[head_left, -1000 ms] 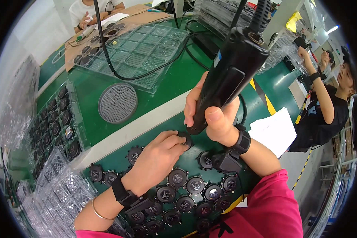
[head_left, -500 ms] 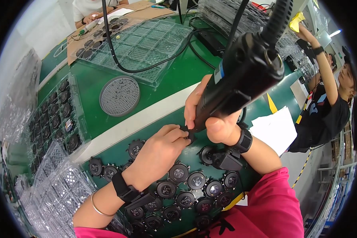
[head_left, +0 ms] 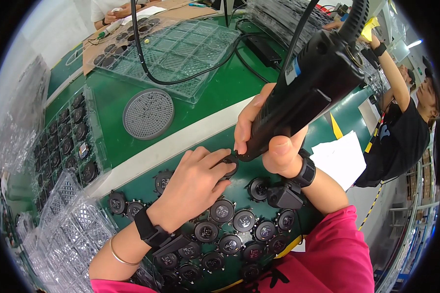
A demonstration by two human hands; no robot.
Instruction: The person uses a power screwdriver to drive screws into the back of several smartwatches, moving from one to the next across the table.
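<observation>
My right hand (head_left: 282, 152) is wrapped round a thick black electric screwdriver (head_left: 305, 93), which tilts with its lower end toward my left hand. My left hand (head_left: 188, 188) pinches a small round black watch case (head_left: 230, 167) just above the green bench. The screwdriver's narrow end is right beside that case; whether its bit touches it I cannot tell. Several similar round watch cases (head_left: 243, 221) lie face up below and around my hands. A single watch case (head_left: 258, 188) sits under my right wrist.
A grey perforated round dish (head_left: 148, 114) stands beyond a pale strip. Clear trays (head_left: 186, 53) lie farther back, under a looping black cable (head_left: 154, 80). A filled tray (head_left: 63, 141) and stacked empty trays (head_left: 73, 224) are at left. White papers (head_left: 340, 158) lie at right, near co-workers.
My right hand and the screwdriver have shifted a little to the right. My left hand has moved slightly up and left, and more of the case between its fingers shows.
</observation>
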